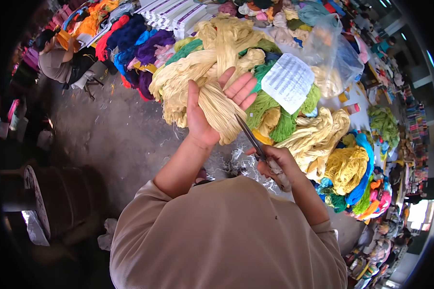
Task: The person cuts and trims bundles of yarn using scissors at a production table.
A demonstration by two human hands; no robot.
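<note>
My left hand [203, 126] is held palm up, its thumb and fingers spread. Across its palm lies the looped end of a cream yarn hank [221, 111], which runs back to the pile of cream yarn [190, 72] on the table. My right hand [279, 161] is closed around the handles of dark scissors [249, 133], whose grip has a pale wrapping. The blades point up and to the left, and their tips are right at the loop's edge. Close by on green yarn [285, 126] rests a handwritten paper sheet [288, 83].
More cream hanks [318, 137] and a golden-yellow bundle [347, 168] lie to my right. A clear plastic bag [325, 48] is behind the sheet. A seated person [55, 62] is at far left, above a large wooden spool [65, 200]. Thread scraps [243, 164] litter the floor.
</note>
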